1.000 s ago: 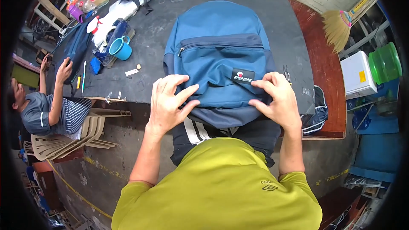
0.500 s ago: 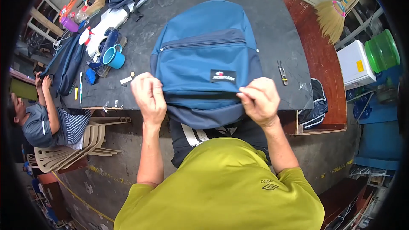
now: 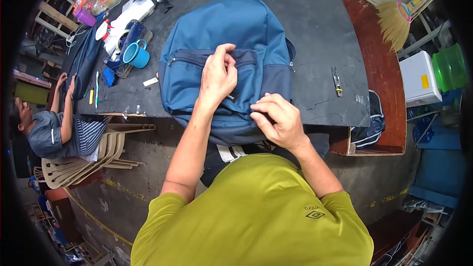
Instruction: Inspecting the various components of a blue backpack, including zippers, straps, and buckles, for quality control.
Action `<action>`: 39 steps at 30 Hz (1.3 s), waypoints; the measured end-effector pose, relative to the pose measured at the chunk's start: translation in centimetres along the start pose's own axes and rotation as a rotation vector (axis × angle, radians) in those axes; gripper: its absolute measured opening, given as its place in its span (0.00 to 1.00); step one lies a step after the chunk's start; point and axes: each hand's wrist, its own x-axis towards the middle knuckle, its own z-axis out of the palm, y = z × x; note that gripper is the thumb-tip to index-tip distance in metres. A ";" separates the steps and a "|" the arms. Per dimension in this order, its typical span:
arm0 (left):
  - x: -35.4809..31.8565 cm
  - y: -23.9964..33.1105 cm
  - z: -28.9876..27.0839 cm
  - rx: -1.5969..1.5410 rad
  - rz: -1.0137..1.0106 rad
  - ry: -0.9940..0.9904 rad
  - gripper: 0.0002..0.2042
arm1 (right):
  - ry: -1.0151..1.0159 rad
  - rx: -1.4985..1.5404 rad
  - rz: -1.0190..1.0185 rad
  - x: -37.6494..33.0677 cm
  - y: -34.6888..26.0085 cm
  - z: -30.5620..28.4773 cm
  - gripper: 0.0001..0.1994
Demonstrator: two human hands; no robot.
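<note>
A blue backpack [image 3: 229, 22] with a darker zipped front pocket and dark side panels lies at the table's front edge, before my body. Over the front pocket hovers or rests my left hand [image 3: 219, 76], its fingers loosely bent and apart; whether it touches the fabric I cannot tell. It partly covers the pocket zipper [image 3: 187, 61] and the small black label [image 3: 230, 96]. My right hand [image 3: 280, 120] is at the backpack's lower right corner, thumb and forefinger apart with nothing visible between them.
On the black table [image 3: 315, 34] are a turquoise mug [image 3: 136, 55], a plastic bin [image 3: 129, 34], a spray bottle [image 3: 102, 30], a toothbrush [image 3: 97, 88] and thread snips [image 3: 337, 82]. Another person [image 3: 44, 125] works at the left, near stacked chairs [image 3: 106, 149]. A broom [image 3: 394, 22] stands right.
My left hand has left the backpack's lower left edge and moved up and right over the pocket. My right hand has shifted left and loosened its pinch. The backpack has turned and slid slightly left.
</note>
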 end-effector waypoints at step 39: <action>-1.2 2.3 -0.2 0.682 0.267 -0.245 0.11 | 0.252 -0.856 0.483 -4.4 11.5 -12.3 0.13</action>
